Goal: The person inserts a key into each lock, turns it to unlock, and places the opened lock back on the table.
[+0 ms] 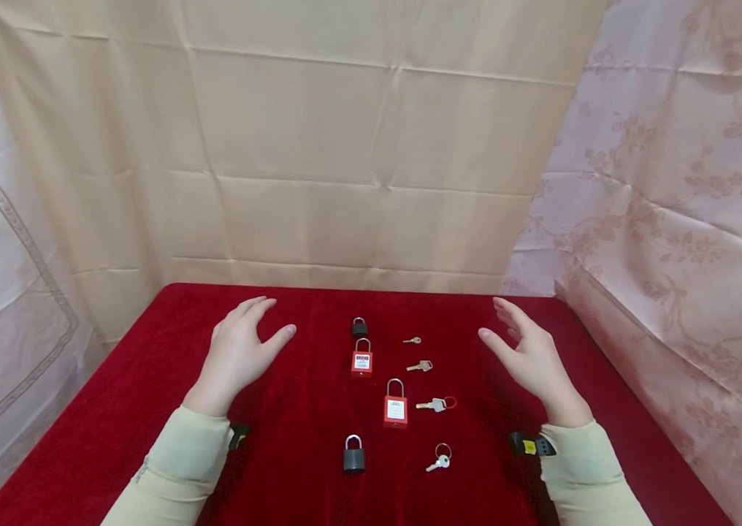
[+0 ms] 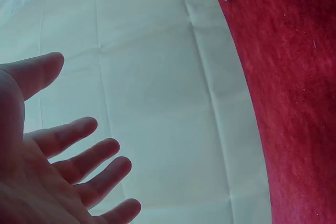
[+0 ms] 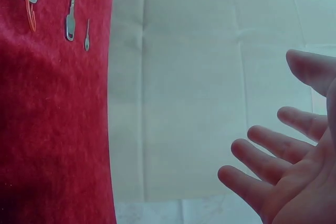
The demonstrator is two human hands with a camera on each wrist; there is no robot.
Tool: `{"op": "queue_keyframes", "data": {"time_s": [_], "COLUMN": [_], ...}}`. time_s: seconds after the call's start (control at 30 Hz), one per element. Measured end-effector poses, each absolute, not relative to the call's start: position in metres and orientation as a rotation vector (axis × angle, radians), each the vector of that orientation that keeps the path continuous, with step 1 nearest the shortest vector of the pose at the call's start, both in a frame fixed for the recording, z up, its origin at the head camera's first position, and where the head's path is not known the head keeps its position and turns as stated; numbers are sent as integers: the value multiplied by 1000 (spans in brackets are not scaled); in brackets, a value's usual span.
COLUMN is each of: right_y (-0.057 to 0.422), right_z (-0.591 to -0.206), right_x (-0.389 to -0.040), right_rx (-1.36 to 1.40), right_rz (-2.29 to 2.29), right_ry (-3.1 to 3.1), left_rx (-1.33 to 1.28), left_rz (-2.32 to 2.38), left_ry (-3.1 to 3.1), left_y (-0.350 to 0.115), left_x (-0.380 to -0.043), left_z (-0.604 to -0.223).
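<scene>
My left hand (image 1: 239, 354) hovers over the left part of the table, fingers spread and holding nothing. Opposite it, my right hand (image 1: 532, 358) is also raised with loose fingers and an empty palm. Between them lies a staggered column of padlocks: a small black padlock (image 1: 359, 328), a red padlock (image 1: 361, 360), a second red padlock (image 1: 395, 408) and a dark grey padlock (image 1: 354, 458). Right of these lie a tiny key (image 1: 413, 340), a larger key (image 1: 420, 366), a key with a red ring (image 1: 435, 404) and a silver key on a metal ring (image 1: 440, 461).
A red velvet cloth (image 1: 292, 453) covers the table. Behind it hangs a beige curtain (image 1: 345, 131). A floral curtain (image 1: 686, 183) stands along the right side and a whitish one (image 1: 3, 292) along the left. Dark straps sit at both wrists.
</scene>
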State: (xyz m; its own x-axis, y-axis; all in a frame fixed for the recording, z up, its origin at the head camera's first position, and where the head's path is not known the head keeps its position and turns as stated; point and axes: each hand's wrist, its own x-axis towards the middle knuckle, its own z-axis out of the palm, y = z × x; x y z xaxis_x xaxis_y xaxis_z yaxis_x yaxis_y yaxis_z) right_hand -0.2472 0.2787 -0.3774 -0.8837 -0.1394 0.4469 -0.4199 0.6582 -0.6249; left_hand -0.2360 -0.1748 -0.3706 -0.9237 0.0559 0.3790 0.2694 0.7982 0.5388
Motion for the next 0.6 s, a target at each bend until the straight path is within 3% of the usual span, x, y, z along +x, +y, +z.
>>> {"op": "queue_keyframes", "data": {"time_s": [0.6], "right_y": [267], "right_z": [-370], "right_x": [-238], "right_rx": [559], "right_rz": [966], "right_ry": [-2553], "left_rx": [-313], "left_rz": [-873], "left_ry": [-2673], "left_y": [-157], "left_x": [-228], "left_z": [-369]}}
